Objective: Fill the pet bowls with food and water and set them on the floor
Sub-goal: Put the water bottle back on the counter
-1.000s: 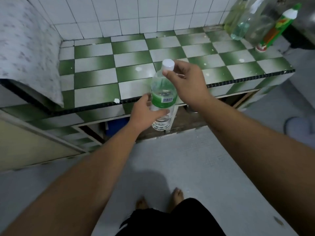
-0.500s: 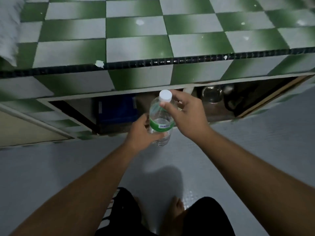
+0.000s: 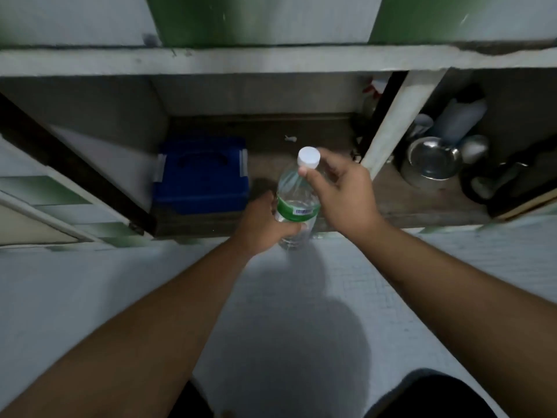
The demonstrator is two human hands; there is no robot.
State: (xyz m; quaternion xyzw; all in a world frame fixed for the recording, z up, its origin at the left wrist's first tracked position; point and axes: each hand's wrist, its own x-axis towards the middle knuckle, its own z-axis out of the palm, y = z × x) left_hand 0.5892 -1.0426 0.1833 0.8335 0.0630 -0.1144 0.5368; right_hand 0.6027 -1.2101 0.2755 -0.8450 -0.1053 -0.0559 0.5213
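Now, the water bottle is held low before the open shelf under the bench.

My water bottle (image 3: 297, 203) is upright in the air, over the floor (image 3: 90, 297) at the shelf's front edge, with its cap (image 3: 308, 157) on. My left grip (image 3: 265, 220) wraps round the green label to steady the body. My right grip (image 3: 346, 194) pinches the white cap between thumb and forefinger, I judge ready to twist it off. Behind, a blue box (image 3: 202, 173) sits on the shelf (image 3: 301, 128). 1 steel bowl (image 3: 434, 158) lies in the right compartment, near enough to fetch for filling.
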